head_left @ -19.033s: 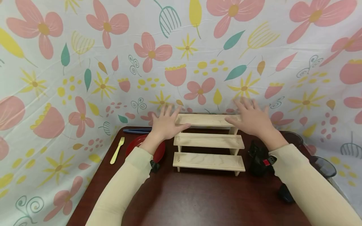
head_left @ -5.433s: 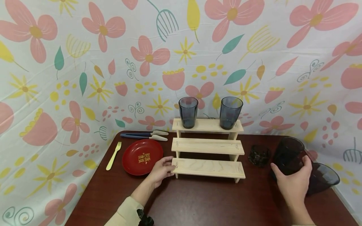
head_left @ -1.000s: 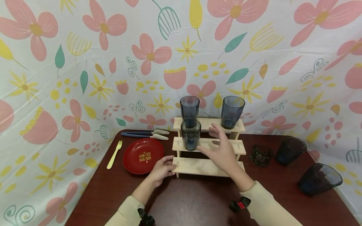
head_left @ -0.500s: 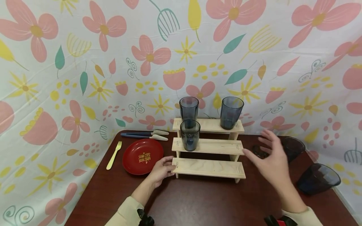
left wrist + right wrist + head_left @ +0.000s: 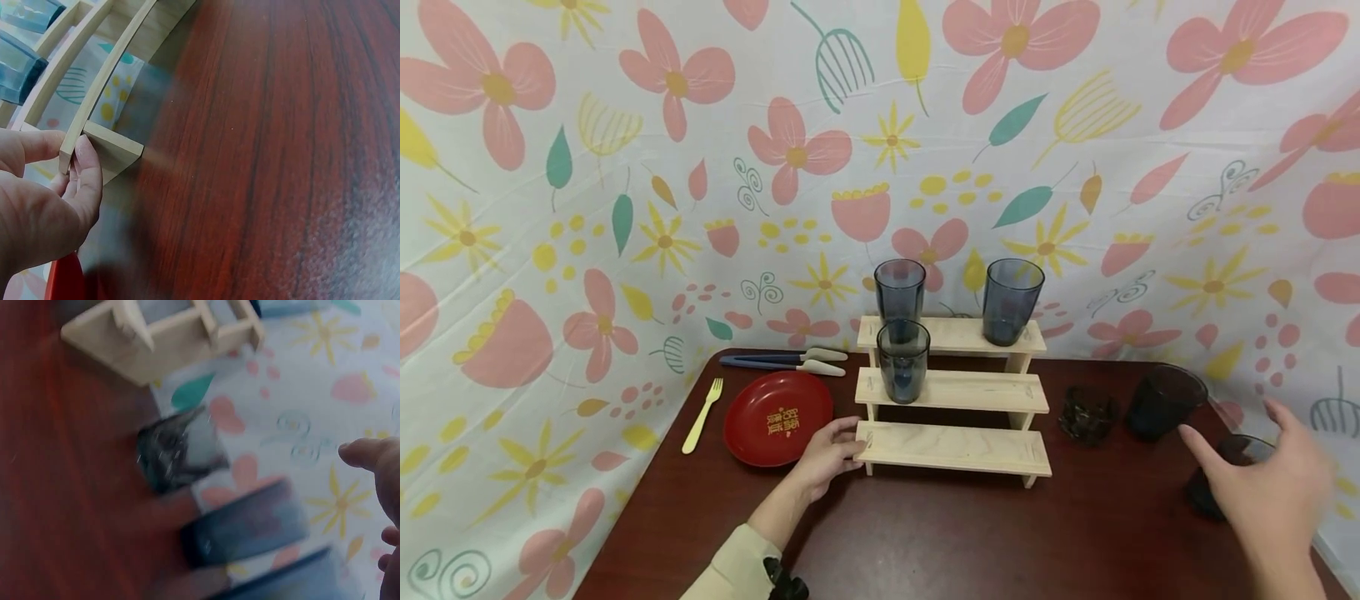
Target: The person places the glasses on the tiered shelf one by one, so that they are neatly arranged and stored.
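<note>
My left hand (image 5: 829, 454) pinches the left end of the lowest board of a three-step wooden display stand (image 5: 955, 446); the left wrist view shows thumb and fingers on both faces of that board (image 5: 94, 103). Two tall blue-tinted drinking glasses (image 5: 899, 287) (image 5: 1012, 300) stand on the top step. A smaller tinted glass (image 5: 903, 362) is on the middle step, at its left. My right hand (image 5: 1273, 492), thumb and fingers spread, is over the rightmost glass (image 5: 1204, 497) and partly hides it. In the right wrist view its thumb (image 5: 362, 453) is apart from the glasses.
Another dark glass (image 5: 1163, 404) and a short patterned glass (image 5: 1087, 415) stand right of the stand. At the left lie a red plate (image 5: 752, 429), a yellow fork (image 5: 703, 417) and blue-handled tongs (image 5: 767, 363). A flowered cloth (image 5: 820, 225) hangs behind the table (image 5: 970, 542).
Earlier, glasses were set on the top step, then the smaller one on the middle step. Since then my right hand has moved from the stand to the rightmost glass; my left stays put.
</note>
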Tool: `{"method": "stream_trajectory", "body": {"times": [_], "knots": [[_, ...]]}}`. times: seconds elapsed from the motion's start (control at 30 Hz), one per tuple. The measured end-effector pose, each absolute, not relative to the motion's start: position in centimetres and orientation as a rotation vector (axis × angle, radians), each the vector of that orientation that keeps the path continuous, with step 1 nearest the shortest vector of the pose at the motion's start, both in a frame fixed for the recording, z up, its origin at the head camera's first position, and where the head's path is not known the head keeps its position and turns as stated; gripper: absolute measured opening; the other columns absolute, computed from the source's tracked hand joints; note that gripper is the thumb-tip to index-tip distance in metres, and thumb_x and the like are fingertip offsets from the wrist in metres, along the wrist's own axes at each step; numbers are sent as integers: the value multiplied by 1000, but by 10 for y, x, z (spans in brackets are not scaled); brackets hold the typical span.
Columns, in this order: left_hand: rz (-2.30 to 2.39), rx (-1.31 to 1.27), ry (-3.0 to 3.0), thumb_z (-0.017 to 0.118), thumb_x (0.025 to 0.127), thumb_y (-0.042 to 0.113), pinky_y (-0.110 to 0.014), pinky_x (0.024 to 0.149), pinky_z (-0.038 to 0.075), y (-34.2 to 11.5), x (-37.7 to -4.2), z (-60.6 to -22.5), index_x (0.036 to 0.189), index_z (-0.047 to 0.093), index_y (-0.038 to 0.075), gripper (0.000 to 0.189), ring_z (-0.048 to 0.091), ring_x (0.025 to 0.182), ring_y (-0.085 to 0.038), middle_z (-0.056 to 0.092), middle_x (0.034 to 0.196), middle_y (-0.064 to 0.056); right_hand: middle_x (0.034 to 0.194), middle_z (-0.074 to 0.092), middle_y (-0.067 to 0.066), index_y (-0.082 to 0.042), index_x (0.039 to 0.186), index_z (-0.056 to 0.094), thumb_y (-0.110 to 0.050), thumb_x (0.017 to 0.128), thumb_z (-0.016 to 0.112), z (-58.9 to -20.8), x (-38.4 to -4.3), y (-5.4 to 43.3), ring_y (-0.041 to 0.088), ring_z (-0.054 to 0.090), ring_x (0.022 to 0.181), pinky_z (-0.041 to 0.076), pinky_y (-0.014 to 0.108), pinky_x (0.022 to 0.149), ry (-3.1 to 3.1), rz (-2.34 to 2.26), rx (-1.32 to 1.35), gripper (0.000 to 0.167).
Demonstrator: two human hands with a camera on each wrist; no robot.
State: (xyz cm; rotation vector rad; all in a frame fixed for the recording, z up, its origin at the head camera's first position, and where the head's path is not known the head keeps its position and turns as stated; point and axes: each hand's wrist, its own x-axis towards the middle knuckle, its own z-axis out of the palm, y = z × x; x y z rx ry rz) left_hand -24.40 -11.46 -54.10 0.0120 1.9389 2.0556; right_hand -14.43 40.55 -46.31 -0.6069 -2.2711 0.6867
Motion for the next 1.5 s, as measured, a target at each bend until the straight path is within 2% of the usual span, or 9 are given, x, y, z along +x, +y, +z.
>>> {"method": "stream_trajectory", "body": {"times": [0.17,0.3,0.47,0.63,0.9,1.17,1.37,1.5], "knots": [[2066,-4,1928,67,97,5,-33,79,59,-114,-244,-541,152,38,-7,64,66,94,-22,59,122,-23,163,30,27,-5,163,26,-30,88,82,-483,-136,418,49,26,147,18,63,120,-2239,837,-697,98],[2073,-7,1922,67,97,5,-33,79,59,-115,-244,-541,151,39,-10,62,66,94,-21,60,121,-23,167,19,25,-9,167,12,-27,92,78,-495,-134,423,46,19,152,17,63,121,-2217,928,-777,101],[2077,-12,1919,65,96,3,-32,78,58,-117,-243,-540,148,41,-11,58,66,94,-21,62,121,-23,168,16,24,-15,168,4,-25,91,78,-509,-134,429,46,21,151,20,61,120,-2199,1013,-834,107],[2069,-19,1931,65,95,4,-33,78,58,-118,-243,-540,147,43,-10,58,66,94,-21,62,122,-23,169,11,21,-13,167,2,-24,90,78,-521,-134,433,47,21,151,20,61,120,-2206,1042,-860,108],[2072,-27,1932,65,96,4,-34,78,59,-116,-244,-542,147,44,-10,57,65,93,-21,62,121,-22,161,23,34,-17,164,-3,-30,92,75,-527,-132,431,57,33,138,29,67,113,-2212,1114,-961,107],[2075,-18,1924,64,96,3,-34,78,58,-116,-245,-542,146,44,-10,56,65,93,-21,62,120,-21,162,28,28,-24,164,3,-32,93,74,-533,-131,429,52,40,136,35,60,113,-2158,1139,-998,101],[2076,-10,1922,64,96,3,-33,77,58,-115,-245,-542,146,45,-10,55,65,93,-20,62,119,-21,160,31,29,-25,166,4,-36,93,74,-533,-129,428,54,42,134,36,62,112,-2160,1139,-1047,102],[2079,-6,1921,64,96,2,-33,77,58,-114,-245,-541,145,45,-11,55,66,92,-20,63,119,-21,159,33,30,-22,166,9,-33,93,75,-532,-128,428,55,44,133,36,63,111,-2153,1084,-1022,99]]}}
